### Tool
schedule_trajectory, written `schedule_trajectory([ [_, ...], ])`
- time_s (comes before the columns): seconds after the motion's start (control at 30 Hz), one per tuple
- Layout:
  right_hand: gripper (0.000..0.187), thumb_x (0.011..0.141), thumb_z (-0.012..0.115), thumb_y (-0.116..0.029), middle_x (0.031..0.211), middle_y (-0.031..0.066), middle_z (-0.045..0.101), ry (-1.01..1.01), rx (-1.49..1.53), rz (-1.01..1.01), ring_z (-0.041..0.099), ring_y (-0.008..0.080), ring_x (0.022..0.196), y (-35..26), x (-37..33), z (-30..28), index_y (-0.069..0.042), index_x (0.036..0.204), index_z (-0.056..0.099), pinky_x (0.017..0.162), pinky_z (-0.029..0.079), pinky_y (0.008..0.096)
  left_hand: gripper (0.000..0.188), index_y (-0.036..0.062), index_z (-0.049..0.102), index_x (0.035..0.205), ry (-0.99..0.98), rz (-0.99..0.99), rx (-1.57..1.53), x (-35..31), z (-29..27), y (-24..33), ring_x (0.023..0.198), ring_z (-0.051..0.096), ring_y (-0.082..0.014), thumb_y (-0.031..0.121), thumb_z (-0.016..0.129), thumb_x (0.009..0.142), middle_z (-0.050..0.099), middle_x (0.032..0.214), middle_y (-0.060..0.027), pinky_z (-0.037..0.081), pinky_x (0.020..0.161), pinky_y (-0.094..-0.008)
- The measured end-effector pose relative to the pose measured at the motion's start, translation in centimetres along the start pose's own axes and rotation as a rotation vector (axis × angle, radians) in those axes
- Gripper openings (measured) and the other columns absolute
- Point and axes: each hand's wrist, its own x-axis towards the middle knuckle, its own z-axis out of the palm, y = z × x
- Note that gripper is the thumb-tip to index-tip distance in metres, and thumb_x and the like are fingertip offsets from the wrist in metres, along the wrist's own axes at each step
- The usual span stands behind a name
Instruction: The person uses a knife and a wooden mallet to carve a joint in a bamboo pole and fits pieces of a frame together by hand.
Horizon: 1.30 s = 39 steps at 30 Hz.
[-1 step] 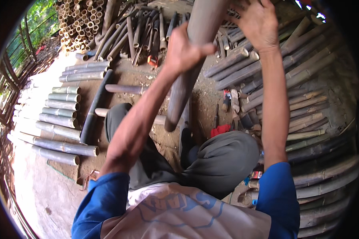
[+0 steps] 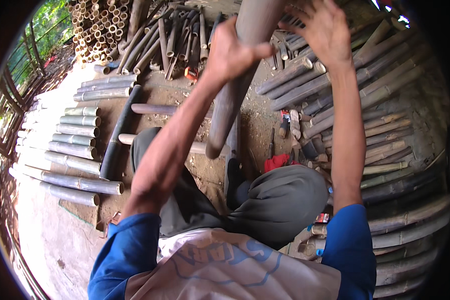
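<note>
A thick grey-brown bamboo pole (image 2: 228, 112) is raised in front of me, slanting from its rounded lower end up past the top edge. My left hand (image 2: 233, 51) is wrapped around its middle, the thumb stretched across its near side. To the right of the pole, my right hand (image 2: 326, 36) is open with fingers spread, a little blurred; its fingertips come close to the pole, and I cannot tell whether they touch it. Beneath the pole, on the ground between my legs, two crosswise poles, one dark (image 2: 155, 109) and one pale (image 2: 197, 147), lie near an upright dark one.
Cut bamboo lengths (image 2: 80, 162) lie in rows at left beside a long black pole (image 2: 120, 132). Stacked tubes (image 2: 102, 30) stand far left. More poles (image 2: 310, 90) fill the right side, near a red cloth (image 2: 276, 162) and hand tools. An orange object (image 2: 191, 74) sits ahead.
The pole and my left hand have shifted up slightly. My right hand stays beside the pole, its fingers a bit differently spread.
</note>
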Motion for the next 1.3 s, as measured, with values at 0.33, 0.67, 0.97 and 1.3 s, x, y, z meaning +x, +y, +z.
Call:
schedule_trajectory([
  [0.33, 0.072, 0.079, 0.086, -0.031, 0.127, 0.0192, 0.067, 0.13, -0.522, 0.437, 0.062, 0.0267, 0.123, 26.3, -15.5, 0.6, 0.005, 0.134, 0.057, 0.11, 0.046, 0.0406, 0.063, -0.0151, 0.066, 0.105, 0.031, 0.145, -0.083, 6.6, 4.6, 0.8, 0.089, 0.074, -0.0364, 0.031, 0.08, 0.065, 0.072, 0.093, -0.0304, 0.058, 0.081, -0.0434],
  [0.67, 0.043, 0.088, 0.079, -0.019, 0.118, 0.0152, 0.072, -0.023, -0.643, 0.795, 0.067, 0.0256, 0.114, 36.6, -26.8, -6.0, 0.002, 0.123, 0.065, 0.099, 0.05, 0.0408, 0.07, -0.0133, 0.059, 0.107, -0.229, -0.028, -0.11, 3.0, 12.7, -12.2, 0.105, 0.07, -0.0414, 0.027, 0.093, 0.059, 0.069, 0.107, -0.0306, 0.057, 0.091, -0.0455],
  [0.97, 0.046, 0.096, 0.071, -0.036, 0.119, 0.0272, 0.07, -0.166, -0.97, 1.272, 0.067, 0.0401, 0.116, 38.4, -38.7, -4.8, 0.002, 0.121, 0.064, 0.098, 0.051, 0.0512, 0.056, -0.0036, 0.059, 0.108, 0.004, -0.034, -0.152, 1.7, 17.3, -11.5, 0.099, 0.059, -0.0321, 0.013, 0.08, 0.058, 0.06, 0.102, -0.0149, 0.046, 0.083, -0.0421],
  [1.3, 0.056, 0.092, 0.076, -0.035, 0.111, 0.0251, 0.069, -0.049, -1.052, 1.576, 0.066, 0.0434, 0.106, 36.3, -39.5, 1.4, 0.002, 0.129, 0.055, 0.092, 0.052, 0.0531, 0.07, 0.0012, 0.063, 0.112, -0.21, -0.151, -0.105, -6.4, 14.2, -18.4, 0.089, 0.059, -0.0294, 0.024, 0.079, 0.047, 0.058, 0.101, -0.0113, 0.046, 0.077, -0.0416],
])
